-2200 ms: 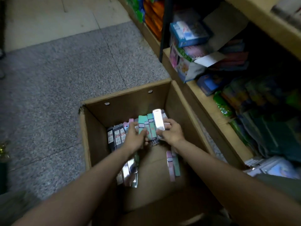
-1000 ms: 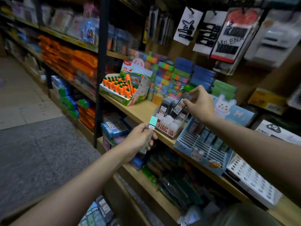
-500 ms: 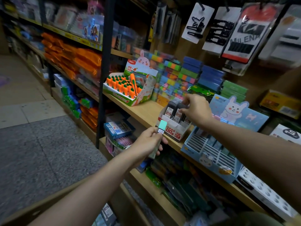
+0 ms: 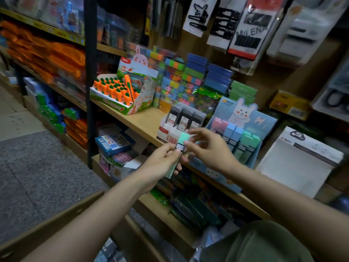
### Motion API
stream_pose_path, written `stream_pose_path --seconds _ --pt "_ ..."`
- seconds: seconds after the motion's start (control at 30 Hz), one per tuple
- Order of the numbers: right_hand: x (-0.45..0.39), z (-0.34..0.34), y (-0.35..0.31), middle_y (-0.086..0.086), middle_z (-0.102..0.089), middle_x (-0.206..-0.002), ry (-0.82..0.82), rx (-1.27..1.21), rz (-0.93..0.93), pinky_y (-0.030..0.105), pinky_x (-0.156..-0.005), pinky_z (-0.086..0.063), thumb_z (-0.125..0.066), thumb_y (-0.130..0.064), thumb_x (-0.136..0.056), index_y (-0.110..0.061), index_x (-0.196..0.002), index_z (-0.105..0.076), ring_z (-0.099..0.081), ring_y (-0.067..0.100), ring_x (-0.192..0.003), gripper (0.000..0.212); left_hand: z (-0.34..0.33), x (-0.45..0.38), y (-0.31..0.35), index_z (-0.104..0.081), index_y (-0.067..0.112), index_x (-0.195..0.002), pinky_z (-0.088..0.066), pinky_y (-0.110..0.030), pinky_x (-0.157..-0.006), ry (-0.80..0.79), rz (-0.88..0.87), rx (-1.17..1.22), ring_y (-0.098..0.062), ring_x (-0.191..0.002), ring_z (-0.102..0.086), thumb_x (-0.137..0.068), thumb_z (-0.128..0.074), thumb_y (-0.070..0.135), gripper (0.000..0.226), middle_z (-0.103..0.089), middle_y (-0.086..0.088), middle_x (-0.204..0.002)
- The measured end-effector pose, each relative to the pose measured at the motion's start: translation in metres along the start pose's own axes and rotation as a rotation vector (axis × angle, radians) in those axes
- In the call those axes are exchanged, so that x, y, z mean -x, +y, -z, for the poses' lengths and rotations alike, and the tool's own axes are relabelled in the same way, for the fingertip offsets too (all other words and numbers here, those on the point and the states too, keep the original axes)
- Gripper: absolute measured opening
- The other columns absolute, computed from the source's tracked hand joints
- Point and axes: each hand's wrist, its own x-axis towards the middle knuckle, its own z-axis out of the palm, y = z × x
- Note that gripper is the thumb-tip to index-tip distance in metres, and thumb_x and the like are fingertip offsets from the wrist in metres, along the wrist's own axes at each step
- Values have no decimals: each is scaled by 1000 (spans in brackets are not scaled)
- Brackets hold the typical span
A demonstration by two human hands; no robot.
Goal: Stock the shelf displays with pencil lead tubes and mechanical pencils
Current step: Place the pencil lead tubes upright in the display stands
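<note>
My left hand (image 4: 160, 163) grips a mint-green lead tube (image 4: 182, 138) in front of the middle shelf. My right hand (image 4: 209, 148) has its fingertips on the top of that same tube, thumb and forefinger pinching it. Just behind stands a small white and red display box (image 4: 168, 134) with three black lead tubes (image 4: 186, 116) upright in it. To its right is a blue rabbit display (image 4: 245, 118) holding pink, blue and green tubes (image 4: 243, 140) in rows.
A carrot-themed display box (image 4: 120, 93) sits left on the wooden shelf (image 4: 143, 121). Stacked coloured packs fill the back. A white box (image 4: 298, 157) lies at the right. The cardboard carton's rim (image 4: 56, 220) is below my left arm. Lower shelves hold packets.
My right hand left the black tubes in the white display box and came down to the green tube in my left hand. The view moved closer to the shelf.
</note>
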Motion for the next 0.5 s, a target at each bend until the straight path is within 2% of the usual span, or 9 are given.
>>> stream_pose_path --seconds 0.07,0.17,0.23,0.3,0.33,0.4,0.5 --pt "16 6 4 -8 -71 -89 44 20 14 29 -79 -58 -77 -26 -82 -25 -107 -66 -69 5 -79 27 -14 2 -2 -63 30 -105 -51 -23 -62 -78 2 8 -9 -71 -63 -97 -48 35 17 -71 3 -87" --pt "24 25 6 -3 -72 -87 44 8 -8 32 -78 -59 -80 -22 -79 -23 -103 -66 -70 10 -79 28 -32 3 -2 -62 27 -108 -53 -24 -68 -89 -7 -26 -9 -80 -67 -98 -48 33 17 -72 1 -94" --pt "23 44 8 2 -71 -88 63 -30 -32 38 -77 -60 -79 -19 -80 -22 -104 -64 -72 19 -79 29 -38 4 0 -60 31 -107 -53 -26 -79 -28 -52 -235 -7 -96 -64 -99 -48 36 15 -67 6 -105" --pt "20 70 8 5 -67 -91 143 -62 -44 37 -74 -60 -78 -19 -81 -23 -111 -61 -73 24 -78 35 -41 6 2 -55 33 -109 -44 -15 -82 63 -197 -593 -1 -105 -54 -98 -48 39 14 -55 16 -113" --pt "19 84 9 5 -65 -92 195 -42 -33 35 -73 -60 -78 -20 -82 -26 -114 -60 -73 22 -77 37 -41 8 3 -51 33 -115 -40 -11 -82 81 -269 -735 2 -108 -47 -98 -48 38 18 -47 18 -118" --pt "19 111 13 -2 -66 -92 288 120 27 29 -68 -59 -77 -24 -83 -31 -111 -57 -72 10 -75 35 -42 9 -1 -43 28 -132 -30 -10 -95 48 -338 -884 3 -123 -31 -98 -49 36 35 -33 17 -133" --pt "26 134 26 -17 -60 -91 347 366 71 13 -62 -51 -76 -26 -83 -32 -107 -54 -65 -7 -72 33 -41 7 -12 -31 26 -147 -23 -24 -113 -25 -350 -1022 -3 -140 -14 -99 -49 36 53 -22 14 -150"
